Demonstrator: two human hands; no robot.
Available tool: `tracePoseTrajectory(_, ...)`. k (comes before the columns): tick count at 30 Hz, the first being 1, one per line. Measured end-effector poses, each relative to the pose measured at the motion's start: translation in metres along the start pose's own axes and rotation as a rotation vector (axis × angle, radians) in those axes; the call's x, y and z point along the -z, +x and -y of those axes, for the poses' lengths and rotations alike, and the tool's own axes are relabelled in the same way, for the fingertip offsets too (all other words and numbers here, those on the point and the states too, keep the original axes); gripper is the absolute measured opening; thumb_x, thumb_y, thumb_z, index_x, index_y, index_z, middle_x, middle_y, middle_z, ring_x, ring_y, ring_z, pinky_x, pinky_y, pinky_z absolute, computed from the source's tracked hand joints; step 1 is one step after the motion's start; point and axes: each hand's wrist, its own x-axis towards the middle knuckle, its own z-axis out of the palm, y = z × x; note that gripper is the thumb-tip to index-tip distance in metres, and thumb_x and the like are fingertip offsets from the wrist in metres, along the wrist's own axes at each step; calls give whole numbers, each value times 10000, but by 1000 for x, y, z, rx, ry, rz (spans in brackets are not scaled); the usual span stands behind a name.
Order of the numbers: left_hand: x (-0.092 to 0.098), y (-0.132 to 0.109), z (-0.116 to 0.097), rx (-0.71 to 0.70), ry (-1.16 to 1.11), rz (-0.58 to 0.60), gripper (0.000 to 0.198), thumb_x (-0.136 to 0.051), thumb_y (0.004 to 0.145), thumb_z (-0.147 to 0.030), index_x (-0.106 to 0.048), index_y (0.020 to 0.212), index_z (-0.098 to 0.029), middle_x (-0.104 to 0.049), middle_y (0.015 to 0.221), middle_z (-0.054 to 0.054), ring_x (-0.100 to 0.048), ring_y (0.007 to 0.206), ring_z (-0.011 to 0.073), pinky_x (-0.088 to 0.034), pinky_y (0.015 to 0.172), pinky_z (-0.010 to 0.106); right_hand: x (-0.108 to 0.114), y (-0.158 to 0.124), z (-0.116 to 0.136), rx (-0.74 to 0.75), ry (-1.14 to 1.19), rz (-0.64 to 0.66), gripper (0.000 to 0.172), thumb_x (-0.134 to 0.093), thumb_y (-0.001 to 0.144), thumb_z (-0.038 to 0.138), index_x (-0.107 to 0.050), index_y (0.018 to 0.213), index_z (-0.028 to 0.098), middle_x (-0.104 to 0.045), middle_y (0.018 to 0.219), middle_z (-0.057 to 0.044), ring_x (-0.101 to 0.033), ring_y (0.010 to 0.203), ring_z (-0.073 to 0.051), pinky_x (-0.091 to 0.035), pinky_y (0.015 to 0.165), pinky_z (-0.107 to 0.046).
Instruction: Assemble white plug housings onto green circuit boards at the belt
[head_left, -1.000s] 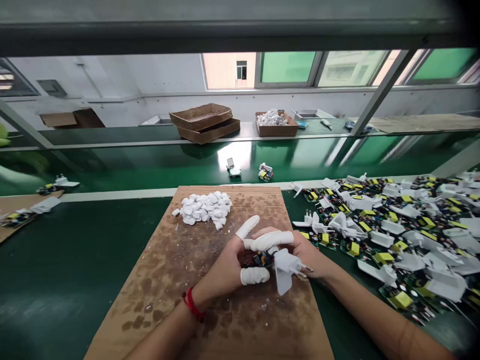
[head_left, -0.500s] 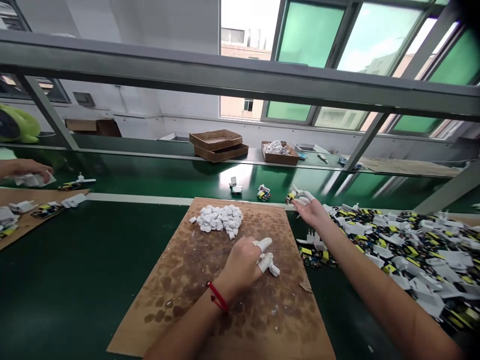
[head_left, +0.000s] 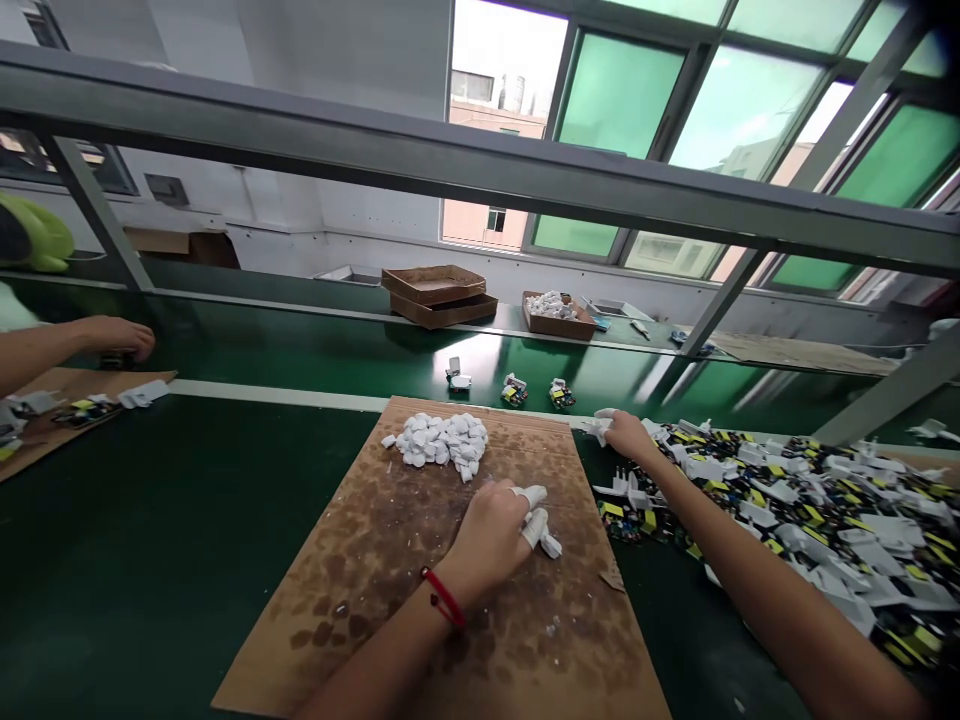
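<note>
My left hand [head_left: 487, 535] rests on the stained cardboard sheet [head_left: 360, 560], with white finger cots on its fingers. Its fingertips pinch a small white plastic piece [head_left: 550, 545]. A heap of similar white pieces [head_left: 442, 440] lies on the sheet, just beyond that hand. My right hand [head_left: 628, 436] is at the sheet's far right corner, its fingers around a white plastic casing [head_left: 600, 428]. Beside that hand, a large spread of circuit boards with yellow transformers and white casings [head_left: 817, 510] covers the belt. A red cord [head_left: 442, 597] circles my left wrist.
A co-worker's hand [head_left: 112, 338] reaches over the green conveyor belt [head_left: 150, 520] at left, above a cardboard sheet [head_left: 90, 385] with boards and casings. Several small assembled units [head_left: 514, 390] stand on the far belt. Cardboard trays [head_left: 439, 295] sit on the back shelf, under a steel rail [head_left: 450, 165].
My hands have parted since the oldest frame, and the pronged charger they held is no longer there. A third unit now sits on the far belt. My right hand has come back toward me.
</note>
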Motion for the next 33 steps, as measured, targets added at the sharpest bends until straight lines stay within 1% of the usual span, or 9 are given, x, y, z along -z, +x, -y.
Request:
tracePoseTrajectory(4,-2,2,3,210,-313,-154,362,-387,896,-225,-618,1164,-147,-661,984,143,-592,922,264,-433,836,367,7,-18,27,11,124,83,444,-495,613,163,-667,1014,82,-547,519,-21,-482,504,-161,-378,514,-268)
tracePoseTrajectory(9,1,8,5,379,-707,-357,372,-466,890,-267,-577,1232,-174,-553,1299,112,-434,1247,258,-253,1081,364,15,-67,72,22,488,362,410,-582,588,220,-660,983,143,-582,594,3,-423,426,-91,-328,398,-206)
tracePoseTrajectory(13,0,12,3,554,-1264,-180,333,-501,882,-333,-603,1154,-170,-635,1180,115,-579,1076,254,-451,880,340,7,-106,95,-29,850,637,294,-696,632,243,-665,913,160,-636,617,-4,-509,446,-91,-381,405,-189)
tracePoseTrajectory(17,-3,13,-3,682,-1644,-51,384,-544,849,-366,-581,1137,-115,-704,905,130,-665,744,242,-508,683,342,-3,-121,94,109,1000,670,379,-661,750,379,-624,1084,205,-705,938,-73,-657,847,-179,-507,761,-303)
tracePoseTrajectory(19,-1,14,-4,760,-1738,-89,347,-518,854,-323,-601,1107,-100,-706,831,123,-662,673,230,-517,655,338,-7,-120,85,202,903,563,398,-660,753,409,-607,1095,212,-688,1012,-83,-635,926,-205,-485,798,-336)
tracePoseTrajectory(22,7,18,-2,941,-1789,-278,328,-373,875,-150,-608,1092,-80,-692,718,97,-643,586,186,-513,597,286,-11,-119,68,331,575,455,283,-660,747,427,-622,869,175,-666,861,-64,-603,822,-200,-460,720,-315)
tracePoseTrajectory(26,20,21,2,1061,-1740,-508,388,-298,888,-88,-542,1190,-101,-681,731,70,-663,644,189,-536,669,311,-15,-131,55,505,68,642,275,-617,776,421,-519,706,174,-540,664,2,-476,618,-132,-368,578,-246)
tracePoseTrajectory(30,23,19,3,1040,-1732,-516,401,-312,910,-142,-466,1280,-151,-671,979,107,-676,802,221,-532,802,411,-24,-146,52,574,-383,648,305,-692,697,371,-447,716,190,-506,639,21,-403,560,-119,-229,516,-232)
tracePoseTrajectory(33,20,18,1,998,-1753,-444,417,-294,915,-161,-443,1302,-122,-651,1059,142,-665,887,236,-514,862,440,-29,-149,48,586,-439,672,216,-632,720,255,-424,704,196,-511,629,17,-401,545,-123,-212,509,-234)
